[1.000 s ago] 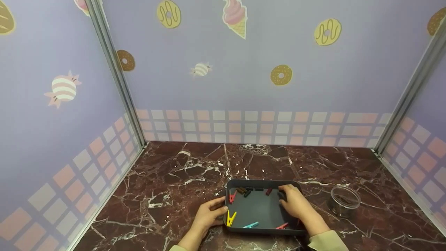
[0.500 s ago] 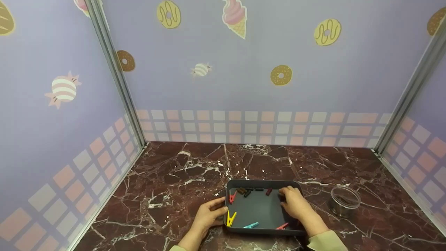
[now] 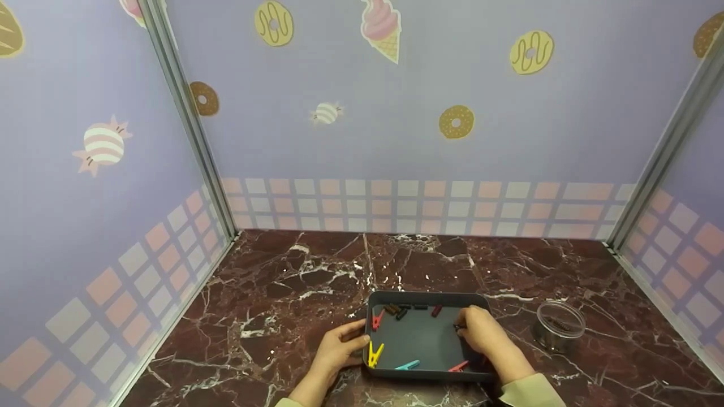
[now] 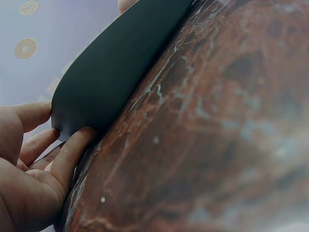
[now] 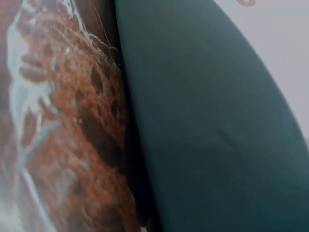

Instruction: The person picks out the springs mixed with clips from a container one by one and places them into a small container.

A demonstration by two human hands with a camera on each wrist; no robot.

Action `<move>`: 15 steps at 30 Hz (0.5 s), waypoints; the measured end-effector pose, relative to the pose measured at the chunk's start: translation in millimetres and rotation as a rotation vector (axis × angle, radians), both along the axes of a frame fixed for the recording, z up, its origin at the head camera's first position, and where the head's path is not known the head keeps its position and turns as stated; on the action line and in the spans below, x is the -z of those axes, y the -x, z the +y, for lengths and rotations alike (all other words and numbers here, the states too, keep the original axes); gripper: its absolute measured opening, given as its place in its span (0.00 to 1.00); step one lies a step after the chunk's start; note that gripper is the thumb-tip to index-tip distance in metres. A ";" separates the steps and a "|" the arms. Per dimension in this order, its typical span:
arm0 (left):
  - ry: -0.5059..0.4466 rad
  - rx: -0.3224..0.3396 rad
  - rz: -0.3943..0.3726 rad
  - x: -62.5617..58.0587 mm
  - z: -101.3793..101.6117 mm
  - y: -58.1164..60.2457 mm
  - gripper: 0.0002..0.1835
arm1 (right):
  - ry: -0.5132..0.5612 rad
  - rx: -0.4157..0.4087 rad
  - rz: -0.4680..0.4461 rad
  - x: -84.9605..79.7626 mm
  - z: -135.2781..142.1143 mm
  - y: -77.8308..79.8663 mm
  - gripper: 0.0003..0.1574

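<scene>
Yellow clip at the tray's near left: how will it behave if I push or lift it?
The yellow clip looks slim and plastic, so it is probably light and stiff. Its splayed, V-like shape suggests it would slide rather than roll. Pushed left, it would likely soon stop against the side wall of the tray.

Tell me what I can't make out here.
Head view: a dark piece, mostly covered by the right hand.
Head view: the contents of the clear tub, too small to identify.
Both wrist views: the inside of the tray, hidden by its outer wall.
Head view: left sleeve, cut by the bottom edge.
</scene>
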State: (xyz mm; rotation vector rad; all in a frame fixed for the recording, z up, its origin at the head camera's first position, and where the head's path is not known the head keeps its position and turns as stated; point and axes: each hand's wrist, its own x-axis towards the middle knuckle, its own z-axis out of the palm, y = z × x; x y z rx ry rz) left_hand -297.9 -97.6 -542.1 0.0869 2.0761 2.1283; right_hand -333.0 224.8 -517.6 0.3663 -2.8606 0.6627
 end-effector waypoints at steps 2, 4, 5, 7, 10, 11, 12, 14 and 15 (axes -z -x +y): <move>0.008 -0.006 0.001 0.0 0.4 0.1 0.29 | 0.001 0.003 0.003 -0.2 0.0 -0.1 0.08; 0.015 -0.012 0.001 0.1 0.9 0.1 0.29 | 0.006 0.004 0.008 -0.2 0.1 0.5 0.08; 0.019 -0.014 0.002 0.0 1.1 -0.1 0.29 | 0.012 0.004 0.011 -0.3 0.1 0.8 0.08; 0.029 -0.018 0.014 0.4 1.6 0.0 0.29 | 0.030 -0.001 0.020 -1.0 0.1 1.1 0.08; 0.023 -0.018 0.017 1.2 1.8 0.2 0.29 | 0.061 -0.012 0.031 -2.0 0.8 1.6 0.07; 0.021 -0.016 0.019 1.2 1.8 0.2 0.29 | 0.071 -0.018 0.035 -2.8 1.2 1.6 0.07; 0.019 -0.015 0.021 1.0 1.8 0.1 0.29 | 0.083 -0.023 0.036 -3.5 1.7 1.7 0.07; 0.010 -0.012 0.016 0.6 1.7 -0.3 0.29 | 0.106 -0.031 0.030 -4.6 3.1 2.5 0.06; 0.012 -0.012 0.020 0.5 1.7 -0.4 0.29 | 0.118 -0.033 0.022 -5.3 3.8 2.9 0.06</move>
